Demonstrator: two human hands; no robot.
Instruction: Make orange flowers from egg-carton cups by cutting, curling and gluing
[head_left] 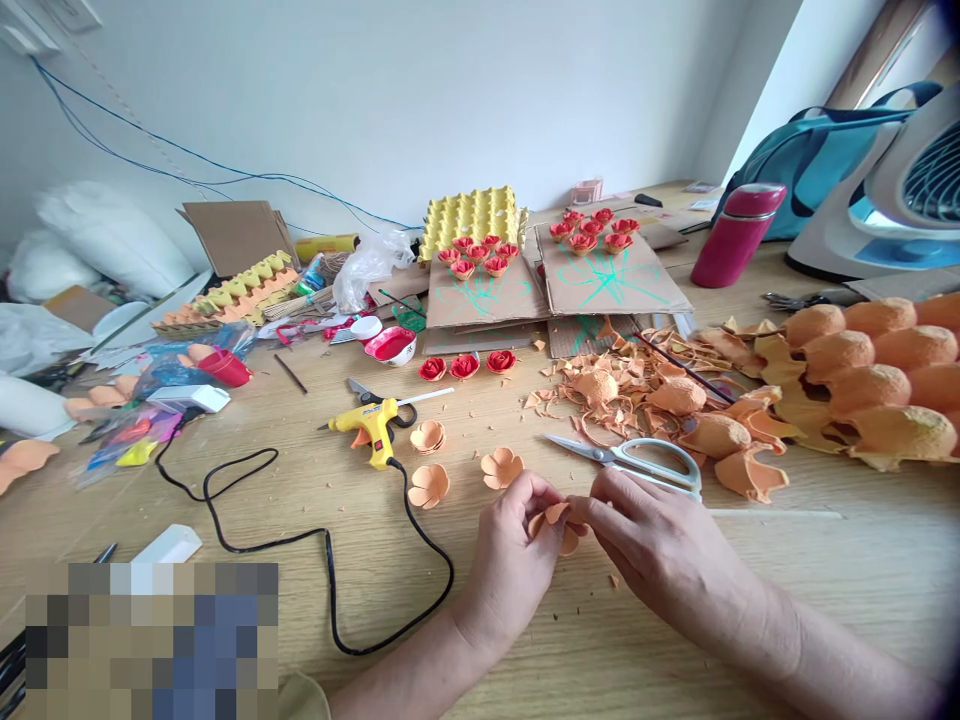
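Near the table's front, my left hand (514,565) pinches an orange egg-carton flower (555,517) between thumb and fingers. My right hand (656,530) has its fingertips closed on the petals from the other side, and both hands partly cover the flower. Just beyond my left hand sits a single petalled cup (502,467). Another orange cup (429,486) and a small nested stack of cups (428,437) rest further left. Scissors (630,458) with pale handles lie behind my right hand, blades pointing left.
A yellow glue gun (371,428) trails its black cord (330,590). Torn carton scraps (600,390) and an orange egg tray (877,360) fill the right. Red flowers (464,367) stand before cardboard panels (487,300). A red-paint bowl (391,345) and pink bottle (739,235) stand behind.
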